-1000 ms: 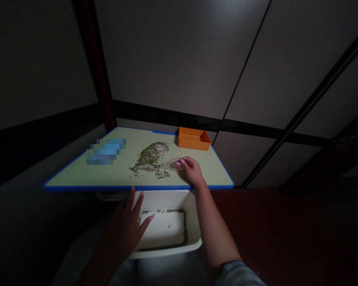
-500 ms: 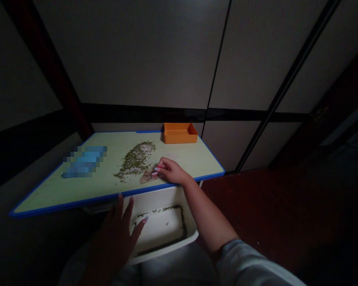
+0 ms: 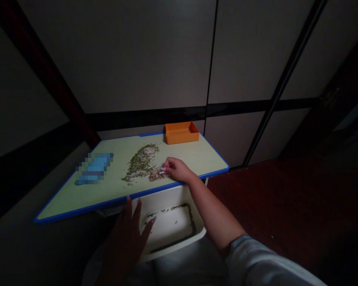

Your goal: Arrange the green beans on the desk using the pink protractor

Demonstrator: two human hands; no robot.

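My right hand (image 3: pixel 179 170) is pinched at the table's front, its fingertips closed on the edge of what looks like a small see-through bag (image 3: pixel 155 174) with a reddish strip and bits inside. Just left of the bag, a loose heap of small green and pale grains (image 3: pixel 141 162) is spread over the pale table. My left hand (image 3: pixel 127 232) lies across the left rim of a white plastic tub (image 3: pixel 167 252), fingers spread and thumb over the inside. Grains line the tub's bottom edges. The tub sits below the table edge, seemingly on my lap.
An orange open box (image 3: pixel 181 138) stands at the table's back right. A blurred-out blue item (image 3: pixel 95 169) lies on the left. The table (image 3: pixel 197 159) has a blue rim. Cabinet panels (image 3: pixel 149 55) rise behind it, and dark red floor (image 3: pixel 241 190) shows at right.
The view has shifted, so the table and tub appear slightly further right. My right hand stays pinched at the bag, which looks more crumpled. My left hand keeps its place on the tub.
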